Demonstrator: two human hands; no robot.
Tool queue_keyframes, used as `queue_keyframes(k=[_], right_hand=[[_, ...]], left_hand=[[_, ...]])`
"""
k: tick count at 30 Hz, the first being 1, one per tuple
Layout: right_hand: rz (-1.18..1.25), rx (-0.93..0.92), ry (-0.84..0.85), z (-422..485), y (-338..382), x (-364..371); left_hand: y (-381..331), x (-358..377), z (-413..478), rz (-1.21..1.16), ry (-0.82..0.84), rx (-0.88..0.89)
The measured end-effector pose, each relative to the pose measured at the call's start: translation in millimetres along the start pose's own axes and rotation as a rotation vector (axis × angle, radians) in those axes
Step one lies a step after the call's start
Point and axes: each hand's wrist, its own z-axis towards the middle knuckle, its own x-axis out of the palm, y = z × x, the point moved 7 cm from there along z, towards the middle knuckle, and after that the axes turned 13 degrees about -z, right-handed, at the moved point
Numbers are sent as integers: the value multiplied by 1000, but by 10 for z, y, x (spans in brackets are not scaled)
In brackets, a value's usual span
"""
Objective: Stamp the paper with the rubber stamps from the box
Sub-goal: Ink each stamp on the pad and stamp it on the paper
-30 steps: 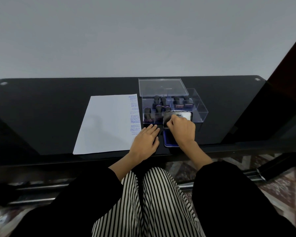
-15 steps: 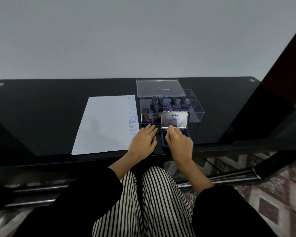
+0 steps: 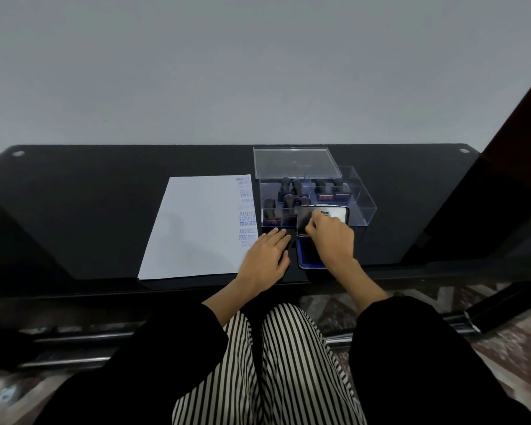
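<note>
Nearest, the left hand [image 3: 265,256] lies flat on the black worktop [image 3: 89,194] just left of the ink pad [image 3: 310,260], its grip slack — fingers straight, holding nothing. The right hand [image 3: 331,240] is over the pad's blue base, its grip curled on the raised metal lid [image 3: 337,213]. The paper [image 3: 196,228] lies left of the pad, blue prints down its right edge. Just behind the pad stands the clear box [image 3: 362,207] with the rubber stamps [image 3: 322,188] upright in its compartments — its clear cover [image 3: 295,162] beyond.

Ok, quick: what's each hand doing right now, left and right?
Left hand: open, flat on the table, holding nothing.
Right hand: grip closed on the raised ink pad lid.
</note>
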Motion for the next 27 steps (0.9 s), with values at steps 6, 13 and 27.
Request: queue_keyframes(k=[6, 13, 27], right_hand=[[32, -4, 3, 33, -5, 31], [37, -49, -39, -43, 46, -140], [88, -340, 38, -54, 1181, -284]], left_hand=[[-8, -24, 9, -65, 33, -5], [-6, -448, 26, -230, -88, -12], [746, -1025, -169, -84, -181, -259]])
